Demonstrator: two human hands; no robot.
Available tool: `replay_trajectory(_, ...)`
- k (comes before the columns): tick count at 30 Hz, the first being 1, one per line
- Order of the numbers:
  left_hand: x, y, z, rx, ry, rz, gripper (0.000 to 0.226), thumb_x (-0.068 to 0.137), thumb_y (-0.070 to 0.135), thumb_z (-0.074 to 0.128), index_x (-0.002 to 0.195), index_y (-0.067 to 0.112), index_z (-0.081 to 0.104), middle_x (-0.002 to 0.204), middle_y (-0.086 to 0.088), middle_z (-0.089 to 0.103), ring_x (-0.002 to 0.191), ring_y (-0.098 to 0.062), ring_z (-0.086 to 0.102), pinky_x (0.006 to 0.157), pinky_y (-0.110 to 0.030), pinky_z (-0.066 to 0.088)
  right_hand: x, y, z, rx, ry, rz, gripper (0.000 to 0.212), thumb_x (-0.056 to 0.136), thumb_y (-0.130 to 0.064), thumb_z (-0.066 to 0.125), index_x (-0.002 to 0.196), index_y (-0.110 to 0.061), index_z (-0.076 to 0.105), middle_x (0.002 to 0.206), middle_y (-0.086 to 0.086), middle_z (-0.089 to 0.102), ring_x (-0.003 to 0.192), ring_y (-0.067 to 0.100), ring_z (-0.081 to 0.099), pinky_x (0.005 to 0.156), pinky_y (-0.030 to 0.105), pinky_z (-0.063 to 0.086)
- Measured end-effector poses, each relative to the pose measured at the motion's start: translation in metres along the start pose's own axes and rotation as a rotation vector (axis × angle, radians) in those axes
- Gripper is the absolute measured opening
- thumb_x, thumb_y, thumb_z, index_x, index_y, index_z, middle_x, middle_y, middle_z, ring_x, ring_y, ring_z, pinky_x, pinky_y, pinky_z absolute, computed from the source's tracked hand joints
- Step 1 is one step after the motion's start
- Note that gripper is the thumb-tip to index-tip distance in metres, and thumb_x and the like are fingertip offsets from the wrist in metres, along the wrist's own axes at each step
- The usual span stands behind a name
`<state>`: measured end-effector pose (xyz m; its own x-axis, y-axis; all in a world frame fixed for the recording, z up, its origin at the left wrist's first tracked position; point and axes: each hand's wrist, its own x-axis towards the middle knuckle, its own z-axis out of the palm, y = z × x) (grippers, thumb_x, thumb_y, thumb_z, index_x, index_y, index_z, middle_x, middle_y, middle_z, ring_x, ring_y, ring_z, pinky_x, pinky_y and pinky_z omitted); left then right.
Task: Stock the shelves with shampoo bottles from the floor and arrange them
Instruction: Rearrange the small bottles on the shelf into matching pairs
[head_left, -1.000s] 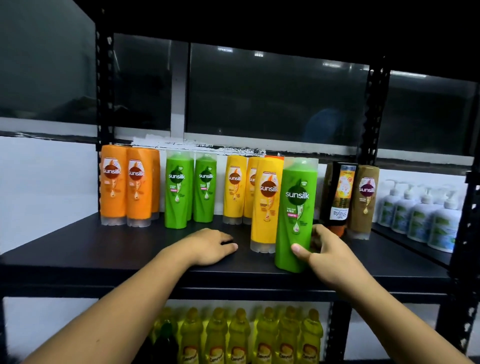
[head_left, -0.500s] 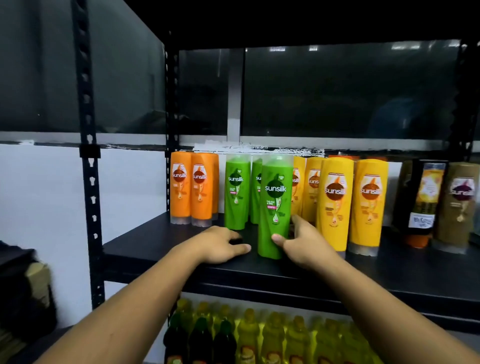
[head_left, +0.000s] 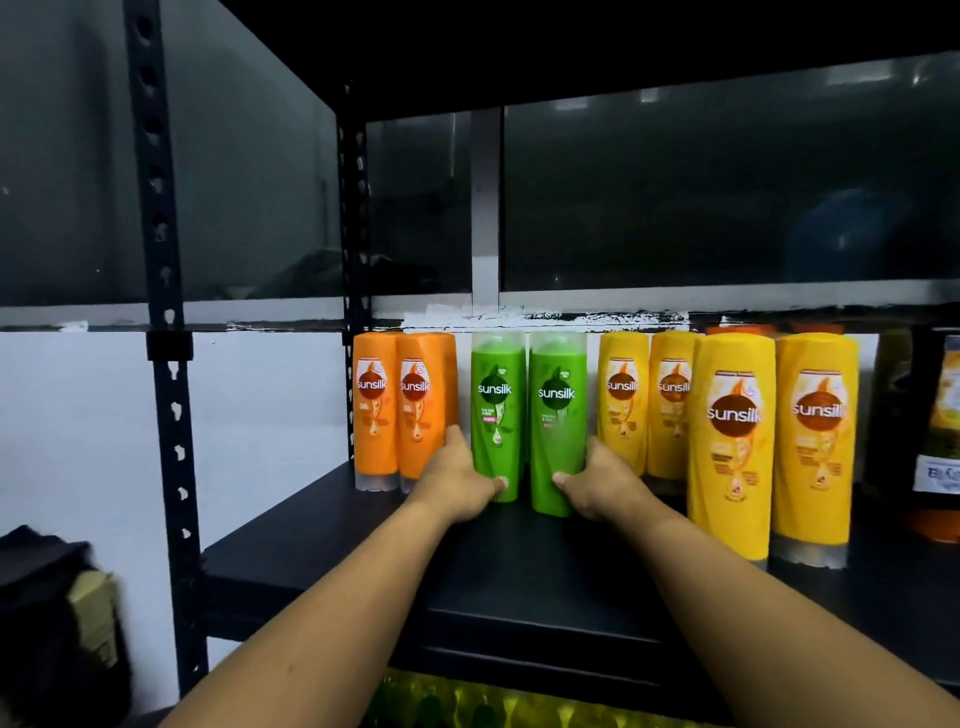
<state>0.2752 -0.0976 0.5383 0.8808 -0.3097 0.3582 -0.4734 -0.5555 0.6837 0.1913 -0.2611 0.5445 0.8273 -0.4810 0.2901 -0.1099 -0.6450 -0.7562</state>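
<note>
Two green shampoo bottles stand upright side by side near the back of the black shelf (head_left: 519, 582). My left hand (head_left: 460, 486) grips the left green bottle (head_left: 497, 410) low down, thumb across its front. My right hand (head_left: 597, 488) grips the right green bottle (head_left: 557, 415) the same way. Left of them stand two orange bottles (head_left: 402, 410). To the right stand yellow bottles, two at the back (head_left: 647, 405) and two nearer the front (head_left: 774, 441).
A black perforated upright post (head_left: 166, 364) rises at the left. Dark brown bottles (head_left: 935, 426) stand at the far right edge. Yellow bottles (head_left: 467, 704) fill the shelf below. A dark bundle (head_left: 57, 623) lies at the lower left. A white wall and dark windows are behind.
My right hand has pushed the green bottle back beside the other green one. My left hand left the shelf surface and took hold of the left green bottle. The view moved closer.
</note>
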Motion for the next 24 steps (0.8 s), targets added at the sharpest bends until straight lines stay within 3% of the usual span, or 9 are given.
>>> replay_trajectory(4, 0.012, -0.01, 0.009, -0.073, -0.035, 0.047, 0.065, 0.087, 0.019, 0.079, 0.138, 0.022, 0.038, 0.129, 0.004, 0.06, 0.118, -0.018, 0.058, 0.098, -0.032, 0.047, 0.014, 0.006, 0.006, -0.019, 0.015, -0.004, 0.045, 0.093, -0.023, 0.069, 0.133, -0.012, 0.051, 0.133, 0.011, 0.061, 0.123, 0.03, 0.056, 0.103, 0.035, 0.046)
replay_trajectory(8, 0.023, -0.021, 0.017, -0.06, -0.032, 0.058, 0.061, 0.09, 0.021, 0.075, 0.139, 0.022, 0.038, 0.133, 0.001, 0.061, 0.123, -0.021, 0.059, 0.105, -0.036, 0.047, 0.022, 0.015, 0.012, -0.01, 0.036, -0.035, 0.04, 0.095, -0.025, 0.066, 0.129, -0.012, 0.05, 0.13, 0.01, 0.06, 0.121, 0.03, 0.056, 0.099, 0.033, 0.044)
replay_trajectory(13, 0.023, -0.02, 0.019, 0.005, 0.011, 0.061, 0.05, 0.095, 0.025, 0.069, 0.137, 0.019, 0.043, 0.132, -0.002, 0.061, 0.122, -0.024, 0.059, 0.092, -0.026, 0.041, 0.022, 0.019, 0.018, 0.03, 0.052, -0.043, 0.036, 0.096, -0.024, 0.065, 0.127, -0.013, 0.051, 0.127, 0.009, 0.061, 0.118, 0.029, 0.056, 0.1, 0.036, 0.047)
replay_trajectory(19, 0.025, -0.025, 0.02, 0.014, 0.022, 0.091, 0.049, 0.094, 0.026, 0.072, 0.135, 0.019, 0.045, 0.132, -0.003, 0.064, 0.121, -0.023, 0.061, 0.103, -0.037, 0.05, 0.019, 0.019, 0.018, 0.049, 0.084, -0.06, 0.036, 0.094, -0.022, 0.068, 0.126, -0.015, 0.053, 0.126, 0.008, 0.063, 0.118, 0.029, 0.058, 0.101, 0.04, 0.049)
replay_trajectory(24, 0.026, -0.027, 0.022, -0.007, 0.016, 0.107, 0.052, 0.093, 0.027, 0.072, 0.137, 0.021, 0.045, 0.132, -0.001, 0.064, 0.12, -0.022, 0.062, 0.103, -0.039, 0.051, 0.017, 0.019, 0.018, 0.061, 0.099, -0.063, 0.036, 0.094, -0.021, 0.068, 0.126, -0.015, 0.052, 0.127, 0.008, 0.062, 0.118, 0.029, 0.058, 0.101, 0.04, 0.049)
